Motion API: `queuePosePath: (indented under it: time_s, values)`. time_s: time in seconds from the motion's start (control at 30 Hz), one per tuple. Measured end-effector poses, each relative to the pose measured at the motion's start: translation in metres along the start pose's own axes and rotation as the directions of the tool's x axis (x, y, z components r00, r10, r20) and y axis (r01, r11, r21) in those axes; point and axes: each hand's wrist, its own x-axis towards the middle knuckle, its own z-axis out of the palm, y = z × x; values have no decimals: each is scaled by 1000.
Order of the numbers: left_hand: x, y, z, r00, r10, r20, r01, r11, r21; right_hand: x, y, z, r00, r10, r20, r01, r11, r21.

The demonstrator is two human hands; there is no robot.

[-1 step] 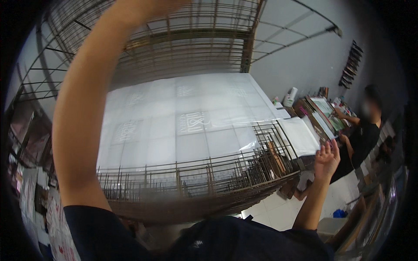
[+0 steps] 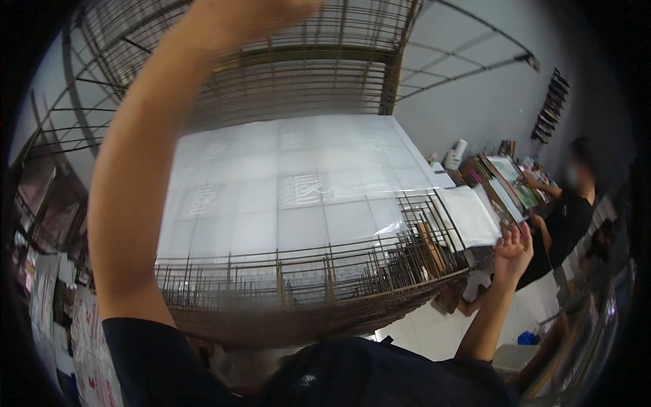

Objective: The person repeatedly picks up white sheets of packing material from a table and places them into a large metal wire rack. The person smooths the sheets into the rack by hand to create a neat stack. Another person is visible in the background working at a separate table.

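My left arm stretches up across the left side to my left hand [image 2: 261, 15], blurred and cut off by the top edge; its fingers do not show. It is close to the raised wire shelves [image 2: 305, 74] of a drying rack. My right hand [image 2: 513, 254] is raised off the rack's right front corner, open, with its fingers apart and nothing in it. Between my arms, translucent plastic sheets [image 2: 305, 224] with white printed marks lie on the rack's lower wire shelf [image 2: 325, 261]. More wire shelves are stacked closely underneath.
At the right, a co-worker [image 2: 569, 217] in a dark shirt works at a cluttered bench [image 2: 485, 163]. A pile of white sheets [image 2: 471, 214] lies beside the rack. A metal bar [image 2: 475, 71] juts out at upper right. A blue object [image 2: 527, 337] is on the floor side.
My left hand has moved slightly to the right along the top edge. My right hand sits a little lower and farther right. The sheets and rack appear slightly shifted right in the view.
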Motion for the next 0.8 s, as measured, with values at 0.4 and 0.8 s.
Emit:
queuePosePath:
  time_s: [0.4, 0.8]
  values:
    - [-196, 102, 72, 990, 97, -102, -108, 989, -104, 122, 43, -180, 933, 13, -360, -45, 996, -82]
    - [-257, 164, 123, 978, -207, -22, 199, 960, -199, 39, 169, -461, 613, 309, -728, -786, 143, -601]
